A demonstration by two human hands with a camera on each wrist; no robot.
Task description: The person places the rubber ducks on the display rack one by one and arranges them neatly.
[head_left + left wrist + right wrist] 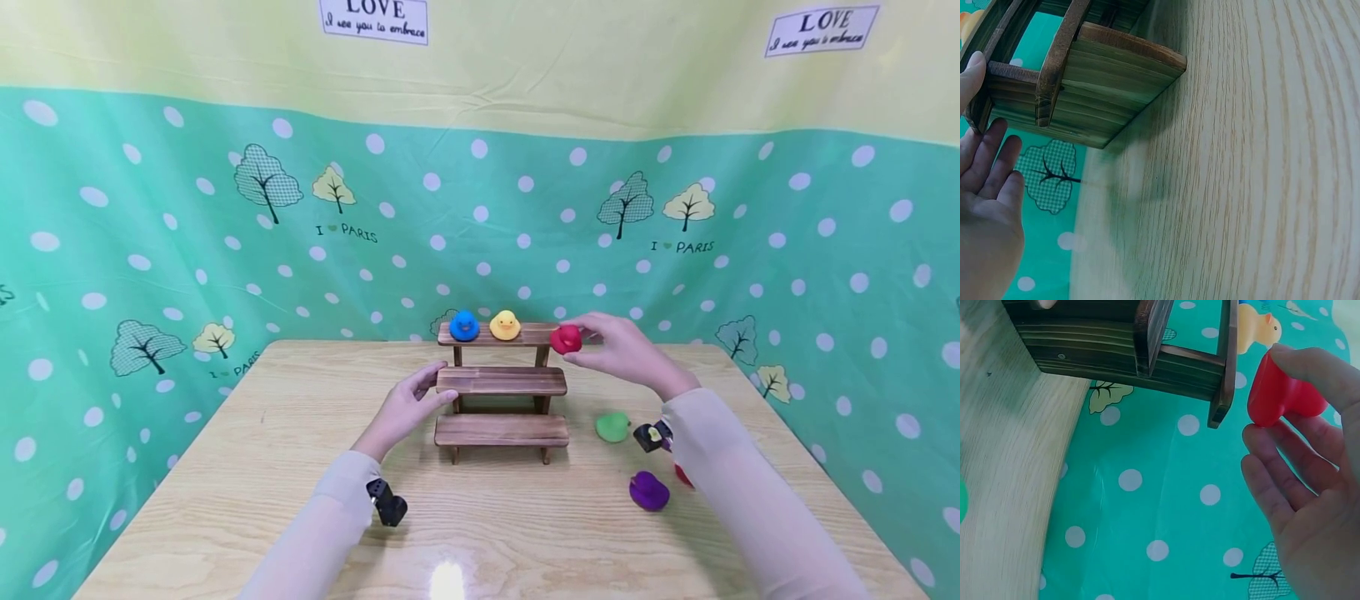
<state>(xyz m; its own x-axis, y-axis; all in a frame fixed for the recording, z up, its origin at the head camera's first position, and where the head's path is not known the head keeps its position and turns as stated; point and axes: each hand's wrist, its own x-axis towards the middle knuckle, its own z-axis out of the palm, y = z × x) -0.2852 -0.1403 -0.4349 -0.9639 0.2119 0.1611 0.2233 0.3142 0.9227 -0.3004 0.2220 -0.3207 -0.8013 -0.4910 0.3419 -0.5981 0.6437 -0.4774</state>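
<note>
Right hand (621, 350) grasps one red rubber duck (566, 339); left hand (403, 408) grips one three-tier stand (501, 381) bearing two: blue duck (464, 327), yellow duck (506, 326).

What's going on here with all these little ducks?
A person's right grip holds a red duck near the right end of the top tier, while the left grip holds the wooden stand at its left side. A blue duck and a yellow duck sit up there. A green duck and a purple duck are on the table; the right sleeve partly hides something red.
</note>
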